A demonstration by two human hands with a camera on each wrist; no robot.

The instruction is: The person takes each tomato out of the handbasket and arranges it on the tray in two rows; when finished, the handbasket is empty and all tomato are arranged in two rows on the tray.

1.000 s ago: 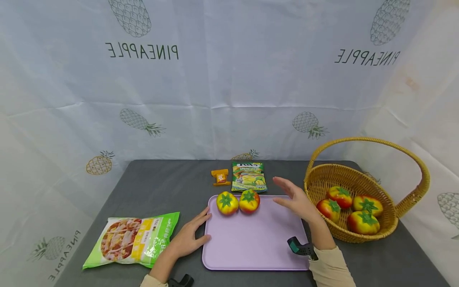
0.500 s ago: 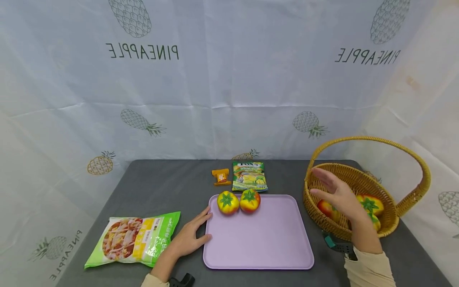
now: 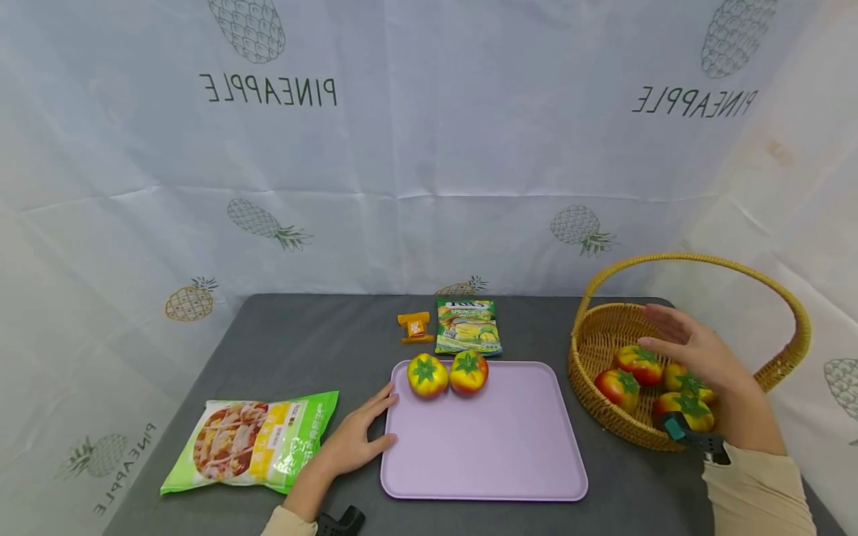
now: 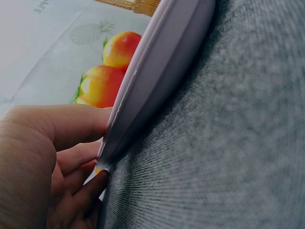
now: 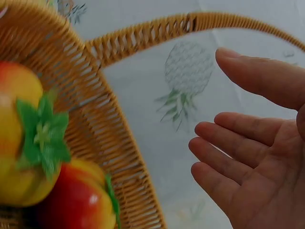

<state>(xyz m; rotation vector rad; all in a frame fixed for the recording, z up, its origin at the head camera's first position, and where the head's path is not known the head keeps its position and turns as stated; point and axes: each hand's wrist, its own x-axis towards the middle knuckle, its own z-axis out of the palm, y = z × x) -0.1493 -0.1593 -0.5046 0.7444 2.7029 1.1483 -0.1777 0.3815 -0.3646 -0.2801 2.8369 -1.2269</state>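
Note:
My left hand (image 3: 353,439) rests at the left edge of the lilac tray (image 3: 485,447), fingers spread; in the left wrist view, fingertips lie right at the tray's rim (image 4: 125,107). On the tray's back left corner sit two yellow-and-red fruits with green star-shaped leaves, the left one (image 3: 427,377) beside the right one (image 3: 468,374). My right hand (image 3: 702,356) hovers over the right part of the wicker basket (image 3: 596,339), fingers extended and thumb apart, holding nothing. Several similar fruits (image 3: 617,389) lie inside the basket, some partly hidden by the hand and wrist.
The basket's tall arched handle (image 3: 690,257) rises beside my right arm. Behind the tray lie a green candy bag (image 3: 468,327) and a small orange-wrapped snack (image 3: 415,327). A green food bag (image 3: 248,445) lies left of my left hand. A pineapple-print curtain (image 3: 429,149) hangs behind the grey table.
My right hand has moved right, from above the tray's right side to over the basket, staying extended. My left hand, the tray and the fruits keep their places.

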